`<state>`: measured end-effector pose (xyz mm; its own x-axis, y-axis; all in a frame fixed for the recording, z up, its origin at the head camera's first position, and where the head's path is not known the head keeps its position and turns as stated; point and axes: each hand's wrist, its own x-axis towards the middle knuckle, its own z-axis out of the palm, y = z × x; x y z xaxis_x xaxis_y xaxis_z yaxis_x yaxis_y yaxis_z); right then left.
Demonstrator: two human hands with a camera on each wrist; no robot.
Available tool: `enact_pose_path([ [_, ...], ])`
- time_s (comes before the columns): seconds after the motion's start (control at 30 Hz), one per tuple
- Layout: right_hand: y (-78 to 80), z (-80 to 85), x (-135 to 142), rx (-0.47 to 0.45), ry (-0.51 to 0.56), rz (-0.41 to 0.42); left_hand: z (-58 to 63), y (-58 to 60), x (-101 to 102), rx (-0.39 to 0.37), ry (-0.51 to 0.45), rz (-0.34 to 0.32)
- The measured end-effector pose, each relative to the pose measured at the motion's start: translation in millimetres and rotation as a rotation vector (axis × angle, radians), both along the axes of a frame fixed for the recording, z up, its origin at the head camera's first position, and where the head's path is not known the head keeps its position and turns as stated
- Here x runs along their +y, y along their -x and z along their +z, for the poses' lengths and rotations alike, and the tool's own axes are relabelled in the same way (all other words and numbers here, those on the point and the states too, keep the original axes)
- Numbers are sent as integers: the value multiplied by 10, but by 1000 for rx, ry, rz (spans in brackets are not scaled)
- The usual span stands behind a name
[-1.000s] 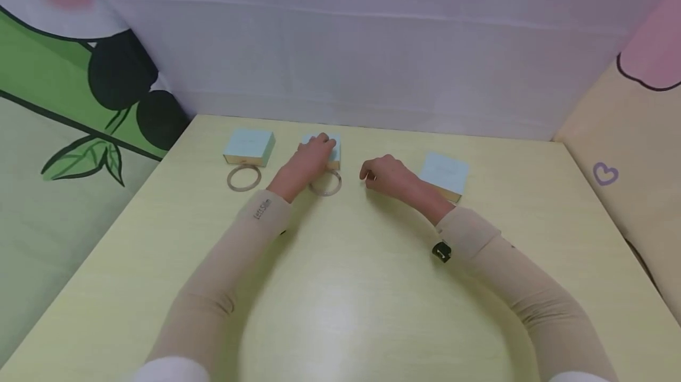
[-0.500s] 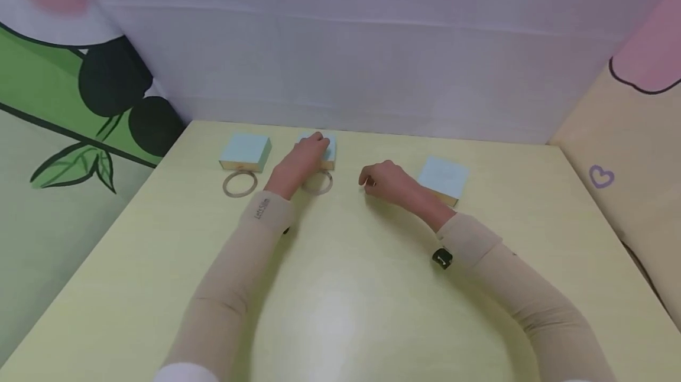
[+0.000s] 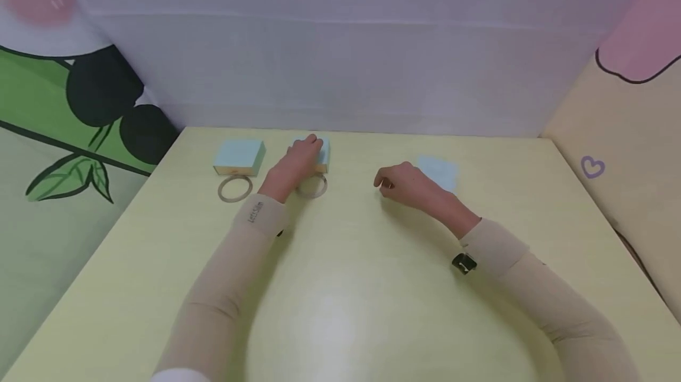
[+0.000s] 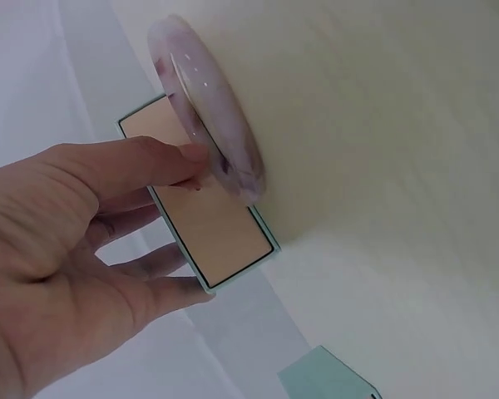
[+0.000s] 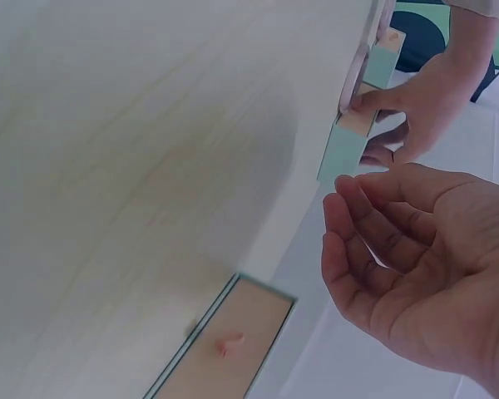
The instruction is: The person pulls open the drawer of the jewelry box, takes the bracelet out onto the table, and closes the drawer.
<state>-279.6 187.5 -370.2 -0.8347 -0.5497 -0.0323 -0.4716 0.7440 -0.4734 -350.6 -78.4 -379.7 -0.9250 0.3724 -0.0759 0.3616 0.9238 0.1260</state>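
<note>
My left hand [image 3: 297, 163] holds the middle pale blue-green box [image 3: 326, 157]. Its fingers lie over the top, and the thumb presses the tan front [image 4: 224, 249] beside a small pink tab [image 4: 193, 184]. Right in front of that box lies a glossy pale lilac bangle [image 4: 216, 108], close to the thumb tip. My right hand [image 3: 408, 185] hovers over the table with loosely curled fingers and nothing between them. It is nearest to the right-hand box [image 3: 441, 174], whose tan front [image 5: 224, 366] carries a pink tab [image 5: 229, 342]; the forearm partly hides this box in the head view.
A third box [image 3: 239, 157] stands at the back left, with a second bangle [image 3: 234, 189] in front of it. All lie on a pale yellow table [image 3: 340, 287]. A white cloth [image 3: 340, 74] hangs behind, and printed panels flank both sides.
My right hand has shifted a little to the right, away from the middle box. The left hand stays on the middle box. The head view has tilted and turned slightly.
</note>
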Motion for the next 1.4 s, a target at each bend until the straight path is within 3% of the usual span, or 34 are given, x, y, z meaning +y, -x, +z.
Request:
enact_pose_path([
  [0.33, -80, 152, 437, 51, 35, -81, 36, -72, -30, 20, 21, -19],
  [0.53, -113, 195, 719, 62, 42, -158, 129, -161, 24, 10, 42, -26],
  [0.67, -207, 219, 901, 74, 50, -199, 215, -268, 228, 0, 16, -52],
  [0.8, -300, 202, 1047, 60, 41, -213, 245, -407, 479, 34, 10, -124],
  [1.03, -410, 122, 1228, 35, 4, -229, 197, -585, 781, 132, 3, -266],
  [1.23, -484, 48, 1345, 43, -6, -251, 137, -673, 952, 140, -36, -300],
  [1.4, -499, -38, 1379, 30, -24, -273, 137, -739, 1103, 118, -12, -312],
])
